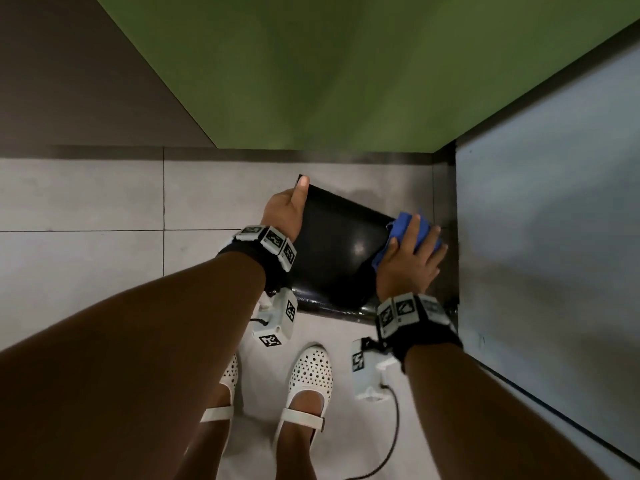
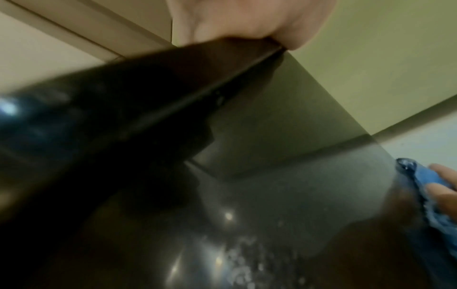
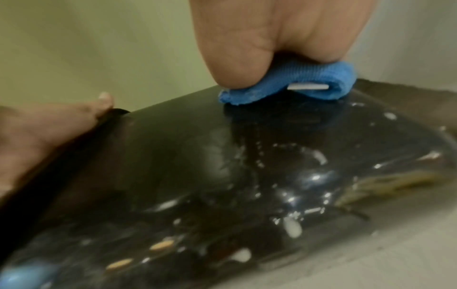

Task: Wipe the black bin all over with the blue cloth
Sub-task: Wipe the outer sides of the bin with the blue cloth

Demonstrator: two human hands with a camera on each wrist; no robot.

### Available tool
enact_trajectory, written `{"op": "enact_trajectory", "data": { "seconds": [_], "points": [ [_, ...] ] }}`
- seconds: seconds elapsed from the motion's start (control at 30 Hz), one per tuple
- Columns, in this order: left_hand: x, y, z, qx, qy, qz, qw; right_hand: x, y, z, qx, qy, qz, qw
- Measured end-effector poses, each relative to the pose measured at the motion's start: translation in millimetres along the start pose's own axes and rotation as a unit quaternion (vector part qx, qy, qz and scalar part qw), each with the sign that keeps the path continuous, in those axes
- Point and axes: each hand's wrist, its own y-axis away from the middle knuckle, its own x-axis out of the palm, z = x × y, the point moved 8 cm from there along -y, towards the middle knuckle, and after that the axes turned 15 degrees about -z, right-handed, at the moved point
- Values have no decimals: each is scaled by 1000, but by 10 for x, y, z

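A glossy black bin (image 1: 332,244) lies tilted on the floor in a corner, its wet side facing up. My left hand (image 1: 285,211) grips its far left edge, with the thumb laid along the top. My right hand (image 1: 412,258) presses the blue cloth (image 1: 403,226) flat against the bin's right side with the fingers spread and straight. In the left wrist view the left hand (image 2: 247,19) pinches the bin's edge (image 2: 222,195), and the cloth (image 2: 425,187) shows at the far right. The right wrist view has the folded cloth (image 3: 296,84) under my right hand (image 3: 272,39), with droplets on the bin (image 3: 197,156).
A green wall (image 1: 329,71) stands behind the bin and a pale grey panel (image 1: 554,220) close on its right. Grey floor tiles (image 1: 86,202) spread to the left. My feet in white shoes (image 1: 310,372) stand just in front of the bin, with a black cable (image 1: 391,441) beside them.
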Motion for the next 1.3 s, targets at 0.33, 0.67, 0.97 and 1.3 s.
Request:
{"op": "enact_trajectory", "data": {
  "seconds": [0.33, 0.67, 0.97, 1.3],
  "points": [
    [2, -2, -17, 4, -18, 7, 1000, 238, 868, 844, -226, -3, 9, 974],
    [-12, 3, -26, 8, 2, -28, 1000, 129, 217, 417, -168, -21, 23, 985],
    [-51, 81, -83, -5, 14, -30, 999, -92, 29, -234, 46, -225, -91, 969],
    [-191, 736, 540, -149, 31, 61, 987, -37, -2, -137, -30, -83, -43, 995]
  ]
}}
